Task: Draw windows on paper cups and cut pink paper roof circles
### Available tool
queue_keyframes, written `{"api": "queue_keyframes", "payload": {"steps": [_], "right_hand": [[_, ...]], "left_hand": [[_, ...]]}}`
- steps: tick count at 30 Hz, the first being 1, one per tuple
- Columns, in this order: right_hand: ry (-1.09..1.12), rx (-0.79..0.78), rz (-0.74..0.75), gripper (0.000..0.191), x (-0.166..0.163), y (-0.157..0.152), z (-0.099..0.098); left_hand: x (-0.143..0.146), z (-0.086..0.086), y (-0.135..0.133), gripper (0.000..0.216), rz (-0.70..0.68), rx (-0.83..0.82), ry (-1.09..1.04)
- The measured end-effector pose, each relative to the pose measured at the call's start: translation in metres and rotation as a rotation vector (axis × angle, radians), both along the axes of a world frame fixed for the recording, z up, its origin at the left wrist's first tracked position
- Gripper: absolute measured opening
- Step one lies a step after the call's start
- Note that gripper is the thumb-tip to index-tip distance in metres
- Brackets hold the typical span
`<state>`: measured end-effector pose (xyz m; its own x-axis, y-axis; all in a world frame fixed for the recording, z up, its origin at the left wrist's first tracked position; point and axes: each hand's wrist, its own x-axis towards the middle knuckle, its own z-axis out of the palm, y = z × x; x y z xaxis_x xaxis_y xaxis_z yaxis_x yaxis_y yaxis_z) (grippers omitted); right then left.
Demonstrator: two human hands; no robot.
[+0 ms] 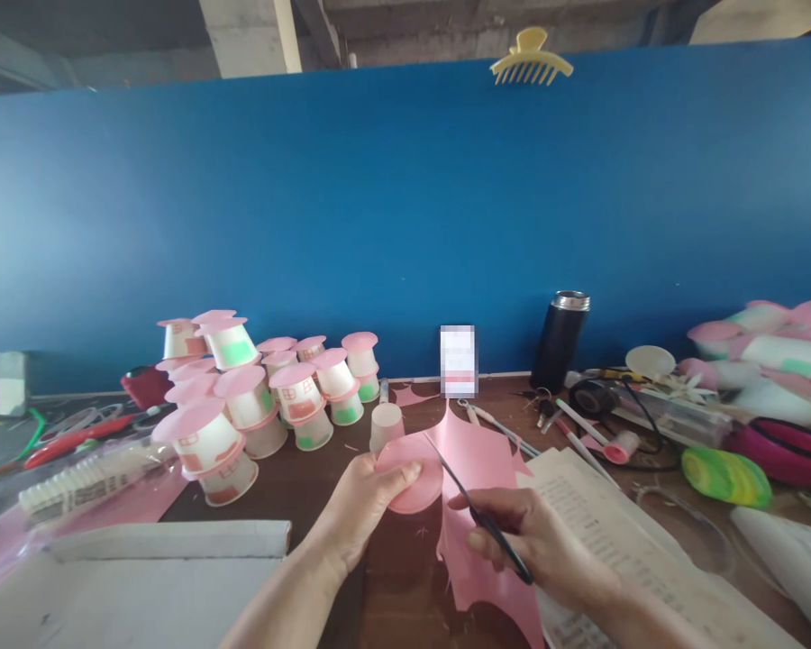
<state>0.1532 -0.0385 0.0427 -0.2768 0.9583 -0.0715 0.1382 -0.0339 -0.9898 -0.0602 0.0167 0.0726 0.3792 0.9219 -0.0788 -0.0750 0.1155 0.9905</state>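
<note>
My left hand (369, 500) pinches a round pink paper disc (419, 482), its thumb lying flat on top. In my right hand (533, 541) is a pair of scissors (477, 512) with dark handles, the blades pointing up and left to the disc's upper right edge. Whether the blades touch the paper I cannot tell. Under the scissors and right hand lies a pink paper sheet (483, 451) with curved cut-out edges. Just behind the disc stands an upside-down paper cup (386, 425), partly hidden by it.
Stacked paper cups with pink lids (297, 392) stand at left, behind a cardboard box (141, 586). A black bottle (560, 338) rests near the blue partition (405, 207). At right are printed papers (601, 514), a green-yellow object (726, 478) and more pink-topped cups (788, 354).
</note>
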Motion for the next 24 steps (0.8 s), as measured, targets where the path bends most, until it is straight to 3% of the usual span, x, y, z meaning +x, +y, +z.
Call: {"api": "queue_keyframes", "payload": {"steps": [13, 24], "right_hand": [[0.016, -0.026, -0.026, 0.06, 0.0029, 0.0017, -0.0073], [0.047, -0.028, -0.036, 0.064, -0.0013, -0.0003, 0.0008]], "left_hand": [[0.0006, 0.001, -0.002, 0.035, -0.057, 0.006, 0.003], [-0.0005, 0.0003, -0.0021, 0.035, -0.049, 0.025, 0.016]]}}
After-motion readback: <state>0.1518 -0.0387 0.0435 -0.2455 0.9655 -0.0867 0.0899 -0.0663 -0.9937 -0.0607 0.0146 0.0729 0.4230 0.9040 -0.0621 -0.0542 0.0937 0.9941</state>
